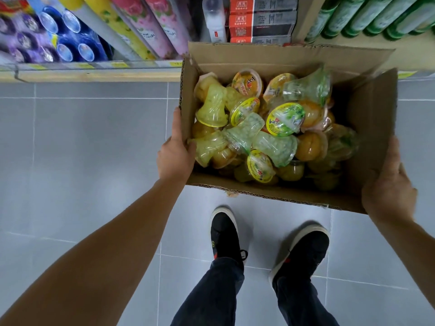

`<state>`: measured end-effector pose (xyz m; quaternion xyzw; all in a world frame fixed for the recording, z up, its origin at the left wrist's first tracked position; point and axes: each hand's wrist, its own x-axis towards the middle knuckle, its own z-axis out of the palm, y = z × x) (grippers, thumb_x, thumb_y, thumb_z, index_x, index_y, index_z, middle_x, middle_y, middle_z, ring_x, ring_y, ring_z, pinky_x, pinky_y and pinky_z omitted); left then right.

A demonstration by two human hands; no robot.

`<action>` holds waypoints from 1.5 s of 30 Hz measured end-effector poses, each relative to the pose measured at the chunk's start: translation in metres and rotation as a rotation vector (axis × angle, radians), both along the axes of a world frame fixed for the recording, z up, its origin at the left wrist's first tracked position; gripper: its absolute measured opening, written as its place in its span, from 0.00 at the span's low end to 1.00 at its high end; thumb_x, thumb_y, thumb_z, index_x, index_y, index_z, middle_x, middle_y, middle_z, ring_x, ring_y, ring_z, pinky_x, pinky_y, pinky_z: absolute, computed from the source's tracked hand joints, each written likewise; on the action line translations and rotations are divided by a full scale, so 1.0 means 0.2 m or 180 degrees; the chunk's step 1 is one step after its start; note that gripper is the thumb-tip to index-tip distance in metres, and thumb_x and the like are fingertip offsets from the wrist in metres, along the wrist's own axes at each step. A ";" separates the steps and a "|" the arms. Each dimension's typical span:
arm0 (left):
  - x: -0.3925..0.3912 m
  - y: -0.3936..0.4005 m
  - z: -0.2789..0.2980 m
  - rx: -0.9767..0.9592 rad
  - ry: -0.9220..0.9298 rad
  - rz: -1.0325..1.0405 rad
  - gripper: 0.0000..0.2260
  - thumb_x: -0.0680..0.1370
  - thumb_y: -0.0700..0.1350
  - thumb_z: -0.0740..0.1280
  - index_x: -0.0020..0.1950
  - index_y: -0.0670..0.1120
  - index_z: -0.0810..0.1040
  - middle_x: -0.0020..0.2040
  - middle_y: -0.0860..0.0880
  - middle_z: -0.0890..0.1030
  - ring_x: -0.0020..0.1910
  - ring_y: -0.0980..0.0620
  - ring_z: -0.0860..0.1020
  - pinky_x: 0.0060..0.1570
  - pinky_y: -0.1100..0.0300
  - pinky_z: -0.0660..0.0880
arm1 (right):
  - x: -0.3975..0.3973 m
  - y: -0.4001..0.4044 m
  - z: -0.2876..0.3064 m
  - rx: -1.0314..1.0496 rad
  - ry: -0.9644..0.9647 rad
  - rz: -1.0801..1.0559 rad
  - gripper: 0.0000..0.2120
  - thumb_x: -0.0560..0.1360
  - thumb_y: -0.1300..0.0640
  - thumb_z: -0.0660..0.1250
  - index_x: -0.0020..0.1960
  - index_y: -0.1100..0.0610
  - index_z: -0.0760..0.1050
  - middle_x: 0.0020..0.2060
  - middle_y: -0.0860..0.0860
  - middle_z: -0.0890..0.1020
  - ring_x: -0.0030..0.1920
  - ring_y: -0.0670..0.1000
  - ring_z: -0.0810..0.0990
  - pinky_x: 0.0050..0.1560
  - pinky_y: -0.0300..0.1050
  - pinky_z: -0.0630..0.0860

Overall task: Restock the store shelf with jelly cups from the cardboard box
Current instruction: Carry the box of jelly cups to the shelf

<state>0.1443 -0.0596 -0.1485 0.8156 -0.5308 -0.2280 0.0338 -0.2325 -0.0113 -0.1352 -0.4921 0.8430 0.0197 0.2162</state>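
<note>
both hands (175, 152) (388, 194) gripping open cardboard box (270, 191), jelly cups (284, 120) heaped inside, lid print unreadable

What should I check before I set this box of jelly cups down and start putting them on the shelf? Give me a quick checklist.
1. Left hand gripping the cardboard box: ok, fingers wrap its left wall.
2. Right hand supporting the box: ok, it holds the right side.
3. Box open for picking: ok, flaps are up and the jelly cups are exposed.
4. Cups intact: cannot tell, they lie jumbled, some on their sides.
5. Floor clear for setting down: ok, bare tile to the left of the shoes.
6. Free space for jelly cups on the shelf: cannot tell, the visible part holds other goods.
</note>
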 end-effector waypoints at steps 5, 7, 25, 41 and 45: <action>0.10 -0.01 -0.02 -0.0023 0.0223 -0.0104 0.37 0.82 0.46 0.65 0.81 0.59 0.43 0.47 0.42 0.81 0.38 0.45 0.74 0.44 0.52 0.74 | 0.00 -0.02 -0.02 -0.0097 0.0017 0.0141 0.37 0.79 0.60 0.62 0.79 0.45 0.44 0.53 0.69 0.79 0.44 0.72 0.78 0.48 0.64 0.75; 0.13 -0.01 -0.02 -0.0046 0.0283 -0.0012 0.37 0.82 0.44 0.64 0.81 0.61 0.43 0.49 0.41 0.81 0.40 0.42 0.77 0.48 0.48 0.77 | 0.02 -0.02 -0.03 -0.0089 0.0067 0.0044 0.38 0.78 0.59 0.64 0.78 0.44 0.44 0.47 0.70 0.80 0.43 0.72 0.78 0.47 0.64 0.75; 0.21 0.27 0.16 0.0309 0.0138 0.0012 0.40 0.77 0.41 0.65 0.81 0.61 0.46 0.45 0.38 0.81 0.37 0.39 0.72 0.43 0.47 0.76 | -0.02 -0.07 0.25 0.0267 -0.0010 0.0585 0.44 0.75 0.64 0.63 0.79 0.37 0.44 0.39 0.65 0.79 0.36 0.64 0.72 0.45 0.62 0.77; 0.26 0.44 0.16 0.0638 0.0066 0.0425 0.40 0.79 0.41 0.61 0.79 0.63 0.38 0.43 0.41 0.77 0.41 0.38 0.76 0.41 0.49 0.72 | 0.08 0.06 0.17 0.0422 -0.0023 0.0813 0.42 0.78 0.62 0.63 0.79 0.43 0.40 0.44 0.69 0.80 0.42 0.70 0.78 0.47 0.62 0.75; 0.22 0.31 0.14 0.0750 -0.0285 0.0296 0.39 0.80 0.43 0.60 0.79 0.61 0.35 0.43 0.42 0.74 0.40 0.40 0.73 0.43 0.47 0.73 | 0.13 -0.06 0.10 0.0401 0.0139 0.0868 0.43 0.78 0.61 0.62 0.78 0.40 0.36 0.43 0.68 0.79 0.43 0.69 0.79 0.45 0.61 0.74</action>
